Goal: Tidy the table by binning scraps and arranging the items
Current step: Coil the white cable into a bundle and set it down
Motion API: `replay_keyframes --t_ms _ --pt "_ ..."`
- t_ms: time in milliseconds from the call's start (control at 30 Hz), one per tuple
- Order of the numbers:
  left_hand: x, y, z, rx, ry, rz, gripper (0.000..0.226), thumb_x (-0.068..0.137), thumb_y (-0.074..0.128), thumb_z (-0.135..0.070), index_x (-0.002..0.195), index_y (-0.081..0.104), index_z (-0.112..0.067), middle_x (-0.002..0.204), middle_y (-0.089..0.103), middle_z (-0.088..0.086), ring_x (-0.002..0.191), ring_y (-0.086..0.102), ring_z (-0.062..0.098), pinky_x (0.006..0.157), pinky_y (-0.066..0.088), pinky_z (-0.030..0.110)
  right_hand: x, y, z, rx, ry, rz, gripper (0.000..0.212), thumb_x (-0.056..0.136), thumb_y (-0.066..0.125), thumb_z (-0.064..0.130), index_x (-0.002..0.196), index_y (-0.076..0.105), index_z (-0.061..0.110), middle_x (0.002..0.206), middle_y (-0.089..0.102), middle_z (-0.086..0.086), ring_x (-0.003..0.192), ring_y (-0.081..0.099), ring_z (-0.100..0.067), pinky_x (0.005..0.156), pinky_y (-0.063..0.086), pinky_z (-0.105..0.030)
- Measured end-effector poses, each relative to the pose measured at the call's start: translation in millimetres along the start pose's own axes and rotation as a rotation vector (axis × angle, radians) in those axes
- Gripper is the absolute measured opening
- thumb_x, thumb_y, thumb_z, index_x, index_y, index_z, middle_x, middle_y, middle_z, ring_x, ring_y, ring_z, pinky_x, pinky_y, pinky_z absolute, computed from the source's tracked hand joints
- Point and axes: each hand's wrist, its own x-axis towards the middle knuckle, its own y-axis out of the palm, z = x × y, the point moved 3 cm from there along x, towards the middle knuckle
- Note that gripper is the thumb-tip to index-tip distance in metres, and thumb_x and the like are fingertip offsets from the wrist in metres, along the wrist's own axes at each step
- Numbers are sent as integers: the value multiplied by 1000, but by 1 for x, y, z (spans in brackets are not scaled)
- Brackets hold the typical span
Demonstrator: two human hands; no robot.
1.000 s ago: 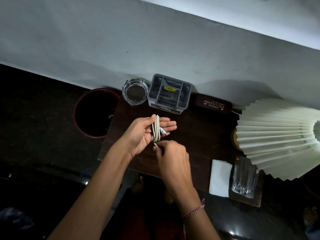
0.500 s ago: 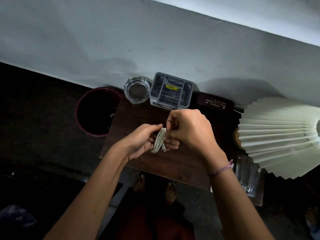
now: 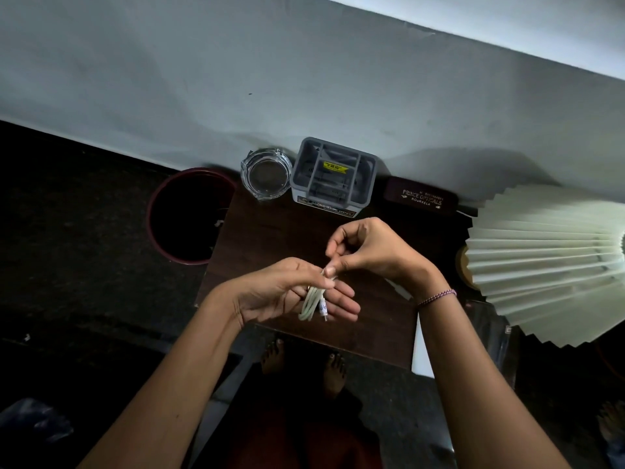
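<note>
Cable (image 3: 313,304) is bundled in the left hand (image 3: 287,292), loops lying across mostly straight fingers with the thumb clamped on top. It's all held over the table's (image 3: 270,231) near edge, roughly midway along. Meanwhile the right hand (image 3: 368,252) pinches the loose end between thumb and forefinger at the top of the bundle, other fingers curled.

A second ago that hand was on the near side of the coil, and now it's swung round to the far side. So I reckon the tail is getting wrapped round the loops and it's nearly ready to stash.

At the near right corner a white napkin (image 3: 422,350) pokes out, partly behind the right forearm. The big pleated lampshade (image 3: 548,262) crowds the right edge, the one thing I'd watch an elbow around. Along the far edge, left to right: glass ashtray (image 3: 266,173), grey organizer (image 3: 333,177), glasses case (image 3: 421,198). The bin (image 3: 189,214) sits on the floor off the far left corner.
</note>
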Motion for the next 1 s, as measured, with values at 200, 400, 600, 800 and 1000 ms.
replay_keyframes --t_ms 200,400,600,800,1000 --pt "4 0 1 28 24 14 32 91 51 -20 114 60 0 110 68 19 106 64 31 82 54 26 0 3 -25 294 19 -26 22 62 76 3 66 63 21 56 64 8 57 61 0 57 48 -11" --pt "0 -2 -8 -87 116 69 37 93 47 -19 117 56 8 110 67 23 109 61 37 92 52 38 0 4 -38 578 15 -16 21 55 82 14 68 67 21 74 68 11 69 62 0 65 51 -12" --pt "3 0 -10 -247 216 65 35 90 45 -17 112 61 5 106 69 22 103 66 32 86 54 35 -6 13 -48 650 41 -145 17 74 67 8 76 75 23 76 74 7 73 69 -3 63 56 -16" --pt "16 -8 -9 -413 332 -173 32 87 45 -15 97 70 2 96 73 18 93 70 25 76 57 31 -11 46 -50 398 55 -557 26 88 50 -7 82 66 13 66 69 10 62 62 5 57 47 -8" --pt "21 -15 -9 -598 416 -338 32 97 30 -12 106 56 6 99 72 19 95 70 26 76 58 32 -16 78 -36 -8 115 -733 16 89 52 3 100 64 5 104 55 -4 88 57 -12 69 41 -4"
